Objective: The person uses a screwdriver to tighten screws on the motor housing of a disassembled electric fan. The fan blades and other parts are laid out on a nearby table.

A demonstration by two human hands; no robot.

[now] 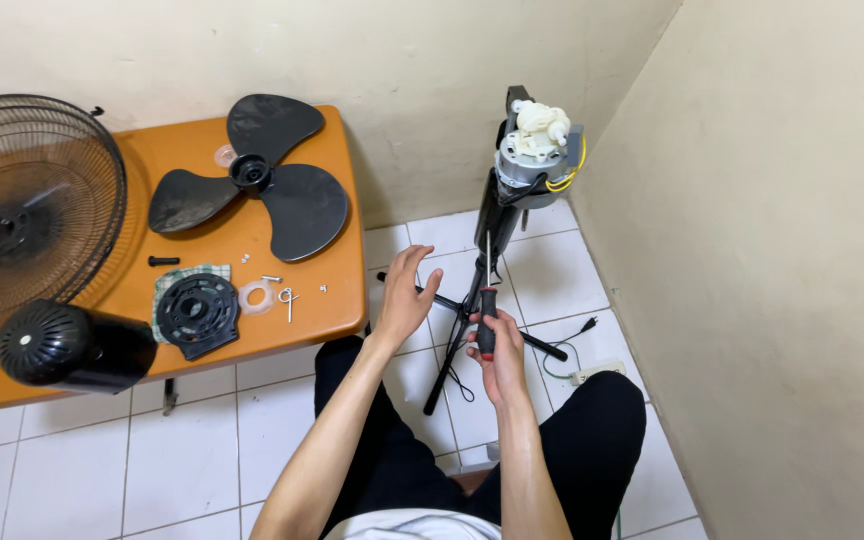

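Observation:
My right hand [492, 345] grips the black and red handle of a screwdriver [487, 318], its thin shaft pointing up toward the bare fan motor [532, 155] on the black stand [487, 230]. My left hand [404, 292] hovers with fingers spread, left of the stand's pole, holding nothing. The motor shows a white gearbox on top and yellow wires at its side. The stand's cross-shaped base [452, 345] rests on the white tiled floor.
An orange table [337, 200] at left carries the black three-blade fan blade [252, 185], a wire grille [22, 210], a black motor cover [72, 345], a round black plate [195, 312], small screws and a pin. A power strip [597, 373] lies by the right wall.

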